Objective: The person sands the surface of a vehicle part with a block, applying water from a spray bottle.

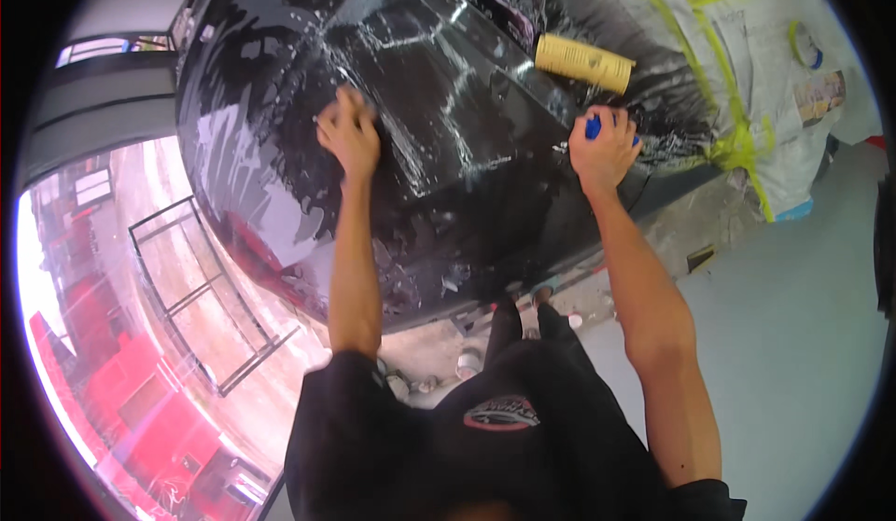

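Observation:
My left hand rests on the wet, glossy black curved panel of a vehicle, slightly blurred, fingers bent and somewhat apart, with nothing visible in it. Beside it a creased clear film with white streaks lies on the panel. My right hand grips a blue object, largely hidden by its fingers, at the right of the film. Above that hand a cream cardboard tube lies on crumpled dark sheeting.
Grey masking sheet with yellow-green tape covers the upper right, with a tape roll on it. A black metal frame and red items are at the left. My feet stand below the panel, near small containers.

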A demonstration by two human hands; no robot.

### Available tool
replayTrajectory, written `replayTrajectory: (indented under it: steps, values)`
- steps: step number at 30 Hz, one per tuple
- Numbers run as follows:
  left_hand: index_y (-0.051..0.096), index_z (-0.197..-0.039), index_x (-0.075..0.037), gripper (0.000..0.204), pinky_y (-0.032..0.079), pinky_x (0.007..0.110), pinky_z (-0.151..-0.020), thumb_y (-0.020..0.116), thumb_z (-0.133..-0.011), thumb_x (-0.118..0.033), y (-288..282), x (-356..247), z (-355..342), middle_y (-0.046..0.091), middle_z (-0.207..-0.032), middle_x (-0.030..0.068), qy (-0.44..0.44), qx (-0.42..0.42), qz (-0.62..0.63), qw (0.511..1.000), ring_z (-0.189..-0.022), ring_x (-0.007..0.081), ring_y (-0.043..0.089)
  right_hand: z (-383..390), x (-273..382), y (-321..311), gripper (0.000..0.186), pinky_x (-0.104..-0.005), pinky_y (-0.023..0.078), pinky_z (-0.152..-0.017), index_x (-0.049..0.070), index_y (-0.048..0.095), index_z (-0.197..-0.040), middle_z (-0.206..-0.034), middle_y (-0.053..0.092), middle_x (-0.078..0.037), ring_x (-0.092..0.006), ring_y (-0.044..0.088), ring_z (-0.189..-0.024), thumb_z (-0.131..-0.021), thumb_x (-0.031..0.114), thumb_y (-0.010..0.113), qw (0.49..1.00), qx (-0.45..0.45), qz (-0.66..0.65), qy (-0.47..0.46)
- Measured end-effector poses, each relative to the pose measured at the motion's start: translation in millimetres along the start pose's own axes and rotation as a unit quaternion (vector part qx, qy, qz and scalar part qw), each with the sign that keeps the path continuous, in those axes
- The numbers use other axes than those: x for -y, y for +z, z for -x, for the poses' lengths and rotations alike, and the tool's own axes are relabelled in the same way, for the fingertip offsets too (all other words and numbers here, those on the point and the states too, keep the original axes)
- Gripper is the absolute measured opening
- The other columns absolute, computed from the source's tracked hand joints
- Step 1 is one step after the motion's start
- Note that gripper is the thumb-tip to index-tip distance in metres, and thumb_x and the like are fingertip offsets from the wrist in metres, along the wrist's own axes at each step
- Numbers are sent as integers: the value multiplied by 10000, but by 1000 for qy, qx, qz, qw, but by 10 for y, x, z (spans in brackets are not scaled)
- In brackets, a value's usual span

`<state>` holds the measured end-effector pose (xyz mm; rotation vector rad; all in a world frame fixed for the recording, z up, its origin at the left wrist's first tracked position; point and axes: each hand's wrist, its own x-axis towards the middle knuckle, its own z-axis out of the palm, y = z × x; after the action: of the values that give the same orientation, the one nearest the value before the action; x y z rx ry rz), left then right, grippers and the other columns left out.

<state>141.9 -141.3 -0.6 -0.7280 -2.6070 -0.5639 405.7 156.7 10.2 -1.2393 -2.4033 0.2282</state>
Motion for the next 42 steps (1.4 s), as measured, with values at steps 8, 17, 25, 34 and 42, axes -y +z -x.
replayTrajectory:
  steps: [8, 17, 25, 34, 42]
  values:
    - [723, -1225, -145, 352, 237, 519, -1179, 729, -875, -181, -240, -638, 1383, 608, -1466, -1, 42, 114, 66, 990, -1338, 288, 480, -13, -272, 62, 187, -522, 423, -933, 212, 678, -989, -1108, 626, -44, -301, 605, -1099, -866, 353, 683, 999, 13, 41, 32]
    - [603, -1400, -185, 470, 307, 485, -1089, 695, -940, -215, 139, -159, -324, 700, -1254, -2, 6, 1, 18, 1000, -1257, 274, 519, 52, -70, 66, 166, -522, 437, -922, 213, 676, -975, -1074, 630, -47, -301, 612, -1087, -867, 339, 677, 1000, -1, 31, 4]
    - [702, -1248, -210, 379, 264, 504, -1158, 748, -873, -225, -135, -322, 734, 663, -1382, -29, 71, 73, 49, 994, -1315, 276, 515, -4, -224, 14, 171, -530, 441, -929, 217, 683, -981, -1097, 632, -45, -309, 611, -1102, -866, 342, 678, 998, 0, 51, 25]
    - [712, -1227, -140, 354, 204, 543, -1226, 716, -874, -167, -149, -406, 1031, 607, -1474, 16, 41, 105, 73, 991, -1378, 303, 483, -2, -265, 18, 177, -529, 439, -936, 203, 683, -987, -1102, 638, -46, -310, 609, -1102, -875, 339, 671, 999, -3, 42, 20]
    - [616, -1374, -164, 466, 289, 541, -1153, 718, -921, -197, 81, 25, -345, 658, -1307, 88, 2, 13, 57, 998, -1313, 298, 504, -21, -61, 86, 165, -519, 449, -917, 196, 686, -971, -1097, 646, -49, -305, 616, -1085, -868, 324, 682, 999, -7, 38, 6]
